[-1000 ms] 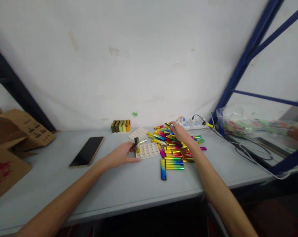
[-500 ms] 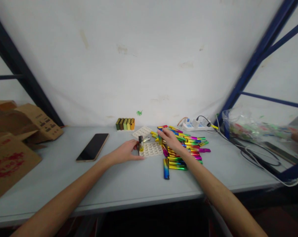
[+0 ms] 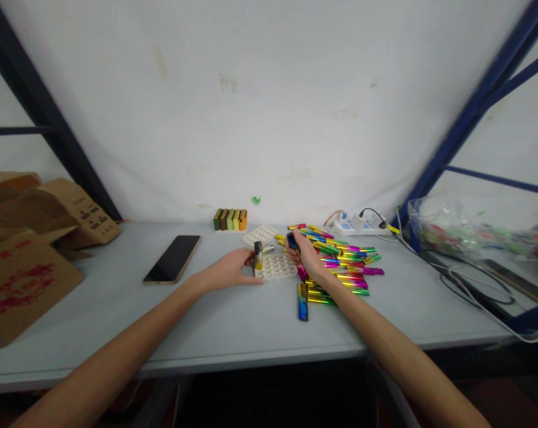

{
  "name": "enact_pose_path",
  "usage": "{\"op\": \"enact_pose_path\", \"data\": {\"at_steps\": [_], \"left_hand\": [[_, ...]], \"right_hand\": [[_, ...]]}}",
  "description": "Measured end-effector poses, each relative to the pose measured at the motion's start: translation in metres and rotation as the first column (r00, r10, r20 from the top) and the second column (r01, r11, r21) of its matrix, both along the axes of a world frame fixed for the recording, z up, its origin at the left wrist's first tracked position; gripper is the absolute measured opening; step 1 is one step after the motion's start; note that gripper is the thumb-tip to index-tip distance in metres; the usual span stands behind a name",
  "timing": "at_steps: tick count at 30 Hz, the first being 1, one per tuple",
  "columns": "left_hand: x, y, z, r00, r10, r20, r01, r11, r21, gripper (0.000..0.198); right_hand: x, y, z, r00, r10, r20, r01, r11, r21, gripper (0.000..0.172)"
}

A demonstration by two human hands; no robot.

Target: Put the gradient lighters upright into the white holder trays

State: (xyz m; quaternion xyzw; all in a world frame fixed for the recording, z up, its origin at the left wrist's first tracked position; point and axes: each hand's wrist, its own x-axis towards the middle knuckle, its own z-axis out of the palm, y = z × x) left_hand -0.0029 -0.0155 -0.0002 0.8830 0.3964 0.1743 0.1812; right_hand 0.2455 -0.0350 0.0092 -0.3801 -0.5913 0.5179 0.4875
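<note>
My left hand [image 3: 231,268] is at the left end of a white tray [image 3: 281,267] with rows of round holes. Its thumb stretches along the near edge and its fingers curl at the left side, steadying the tray. Upright at that end, by the fingertips, stands a lighter [image 3: 258,257] with a yellowish body and a dark top. My right hand [image 3: 307,257] is closed around a dark blue lighter [image 3: 292,241], held upright above the tray's right end. Beneath and beside that hand lies a loose pile of shiny multicoloured lighters [image 3: 346,261]. One blue-and-gold lighter [image 3: 302,303] lies nearer the table's front.
Behind the tray are a second white holed tray [image 3: 260,235] and a block of upright lighters [image 3: 230,220]. A phone [image 3: 173,260] and cardboard boxes [image 3: 32,285] are on the left. Toward the right come a power strip [image 3: 358,224], cables and a plastic bag [image 3: 442,226].
My right hand has turned, tilting the lighter it holds so its dark end shows. My left hand stays by the tray. The whole view has shifted slightly.
</note>
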Motion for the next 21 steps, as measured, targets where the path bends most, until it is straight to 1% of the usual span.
{"op": "enact_pose_path", "data": {"at_steps": [2, 5, 8, 10, 15, 19, 21], "left_hand": [[0.0, 0.0, 0.0, 1.0, 0.001, 0.007, -0.001, 1.0, 0.0, 0.059], [0.0, 0.0, 0.0, 1.0, 0.006, 0.016, -0.006, 1.0, -0.007, 0.059], [0.0, 0.0, 0.0, 1.0, 0.012, 0.014, -0.012, 1.0, -0.009, 0.059], [0.0, 0.0, 0.0, 1.0, 0.014, 0.011, -0.013, 1.0, -0.007, 0.059], [0.001, 0.0, 0.0, 1.0, 0.007, 0.004, -0.007, 1.0, -0.009, 0.059], [0.001, 0.0, -0.001, 1.0, 0.022, 0.008, -0.022, 1.0, -0.005, 0.06], [0.001, 0.001, -0.001, 1.0, 0.02, 0.005, -0.02, 1.0, -0.008, 0.06]], "right_hand": [[0.0, 0.003, -0.005, 1.0, -0.019, 0.015, 0.02, 0.999, -0.032, 0.062], [0.0, 0.007, -0.013, 0.993, -0.088, 0.079, 0.093, 0.994, -0.062, 0.062], [-0.002, 0.007, -0.018, 0.988, -0.09, 0.127, 0.096, 0.995, -0.041, 0.06], [-0.003, 0.006, -0.019, 0.986, -0.078, 0.147, 0.083, 0.996, -0.03, 0.057], [-0.005, 0.002, -0.015, 0.986, -0.073, 0.147, 0.081, 0.995, -0.052, 0.051], [-0.007, 0.001, -0.014, 0.989, -0.079, 0.129, 0.09, 0.992, -0.085, 0.052], [-0.008, 0.0, -0.012, 0.994, -0.063, 0.092, 0.072, 0.993, -0.098, 0.054]]}}
